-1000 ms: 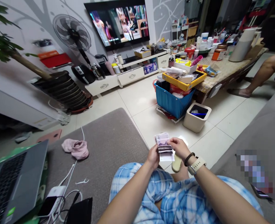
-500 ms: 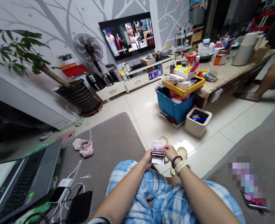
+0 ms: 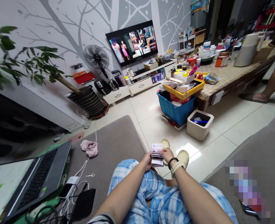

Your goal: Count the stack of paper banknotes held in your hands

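Between my hands, above my lap, is a folded stack of purplish banknotes (image 3: 157,151), with several layered edges across its middle and a paler lower flap. My left hand (image 3: 147,161) grips the stack along its left side. From the right, my right hand (image 3: 167,154) pinches the edge, fingers closed on the paper. Its wrist carries a dark bracelet and a pale watch (image 3: 176,168). Below the hands are my blue plaid trousers (image 3: 132,186). Pale slippers (image 3: 183,156) lie on the floor just beyond.
On the grey sofa (image 3: 118,140) to the left are a laptop (image 3: 44,174), white cables and a pink cloth (image 3: 90,148). A phone (image 3: 248,207) lies at right. Ahead are a bin (image 3: 199,130), a blue basket (image 3: 174,109) and a cluttered table (image 3: 235,68). Another person's leg (image 3: 273,82) shows at right.
The view has shifted a little, so the room appears further right and lower. Both hands keep hold of the banknotes; the right hand sits slightly further left.
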The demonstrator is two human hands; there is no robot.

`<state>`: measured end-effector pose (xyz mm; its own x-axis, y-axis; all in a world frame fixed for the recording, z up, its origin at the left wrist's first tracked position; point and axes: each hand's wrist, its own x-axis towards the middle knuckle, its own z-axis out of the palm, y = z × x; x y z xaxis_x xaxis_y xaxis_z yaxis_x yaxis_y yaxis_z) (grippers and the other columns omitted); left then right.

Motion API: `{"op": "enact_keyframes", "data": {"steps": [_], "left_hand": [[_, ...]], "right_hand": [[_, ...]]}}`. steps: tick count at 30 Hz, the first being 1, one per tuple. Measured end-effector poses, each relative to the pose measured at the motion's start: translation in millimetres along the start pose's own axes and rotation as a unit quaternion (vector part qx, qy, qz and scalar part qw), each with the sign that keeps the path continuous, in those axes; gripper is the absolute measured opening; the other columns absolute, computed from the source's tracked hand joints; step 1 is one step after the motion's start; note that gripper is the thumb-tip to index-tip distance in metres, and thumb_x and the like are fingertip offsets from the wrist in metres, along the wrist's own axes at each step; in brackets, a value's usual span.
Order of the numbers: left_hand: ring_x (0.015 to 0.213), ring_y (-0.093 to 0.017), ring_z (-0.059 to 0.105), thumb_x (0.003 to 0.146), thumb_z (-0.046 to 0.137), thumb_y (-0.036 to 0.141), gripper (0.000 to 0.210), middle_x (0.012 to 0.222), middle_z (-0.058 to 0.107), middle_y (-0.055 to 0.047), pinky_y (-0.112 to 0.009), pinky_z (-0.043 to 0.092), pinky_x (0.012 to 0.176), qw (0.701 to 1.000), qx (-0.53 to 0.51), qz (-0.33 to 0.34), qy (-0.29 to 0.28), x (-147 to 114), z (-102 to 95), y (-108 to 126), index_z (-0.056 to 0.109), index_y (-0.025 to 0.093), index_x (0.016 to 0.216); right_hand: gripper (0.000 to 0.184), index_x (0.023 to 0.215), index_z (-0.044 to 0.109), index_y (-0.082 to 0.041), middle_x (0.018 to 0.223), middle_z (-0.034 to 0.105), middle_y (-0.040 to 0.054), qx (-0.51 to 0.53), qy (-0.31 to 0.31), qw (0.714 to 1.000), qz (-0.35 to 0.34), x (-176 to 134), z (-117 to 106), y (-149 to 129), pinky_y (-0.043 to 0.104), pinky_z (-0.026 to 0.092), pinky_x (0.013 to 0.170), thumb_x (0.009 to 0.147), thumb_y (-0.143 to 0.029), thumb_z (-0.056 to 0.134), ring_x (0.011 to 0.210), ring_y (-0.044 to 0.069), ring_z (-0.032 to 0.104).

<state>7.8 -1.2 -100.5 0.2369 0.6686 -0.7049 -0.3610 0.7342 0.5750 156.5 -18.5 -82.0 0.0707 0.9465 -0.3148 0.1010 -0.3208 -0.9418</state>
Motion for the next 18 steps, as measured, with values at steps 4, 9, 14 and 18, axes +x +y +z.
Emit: {"op": "enact_keyframes", "data": {"steps": [4,9,14,18], "left_hand": [[0.08,-0.029,0.073,0.083,0.055,0.024,0.034,0.087,0.076,-0.015,-0.042,0.056,0.078,1.0,-0.001,0.002,0.004,5,-2.9,-3,0.065,0.009,0.111],[0.083,-0.029,0.073,0.083,0.057,0.029,0.035,0.093,0.076,-0.016,-0.042,0.056,0.079,1.0,0.001,0.004,-0.004,10,-2.1,-5,0.066,0.009,0.11],[0.085,-0.031,0.073,0.085,0.053,0.031,0.04,0.095,0.076,-0.016,-0.045,0.055,0.082,1.0,-0.003,0.011,-0.023,6,8.1,-2,0.064,0.009,0.116],[0.088,-0.031,0.073,0.086,0.052,0.033,0.043,0.098,0.075,-0.017,-0.047,0.054,0.085,0.998,-0.007,0.009,-0.056,-4,15.1,8,0.064,0.008,0.119]], "right_hand": [[0.017,0.059,0.061,-0.019,0.063,0.063,0.0039,0.012,0.011,0.999,0.04,5,1,5,0.03,0.043,0.063,0.072,-0.03,0.062,0.066,0.02,0.058],[0.013,0.06,0.062,-0.02,0.066,0.065,0.0038,0.037,0.021,0.998,0.054,6,-1,2,0.029,0.043,0.066,0.071,-0.026,0.059,0.07,0.02,0.059],[0.013,0.058,0.061,-0.02,0.065,0.065,0.003,0.076,0.029,0.996,0.048,3,-13,-12,0.029,0.045,0.066,0.067,-0.03,0.062,0.071,0.021,0.06],[0.02,0.058,0.06,-0.02,0.061,0.063,0.0017,0.115,0.031,0.993,0.026,0,-21,-24,0.03,0.045,0.064,0.064,-0.038,0.065,0.067,0.02,0.058]]}}
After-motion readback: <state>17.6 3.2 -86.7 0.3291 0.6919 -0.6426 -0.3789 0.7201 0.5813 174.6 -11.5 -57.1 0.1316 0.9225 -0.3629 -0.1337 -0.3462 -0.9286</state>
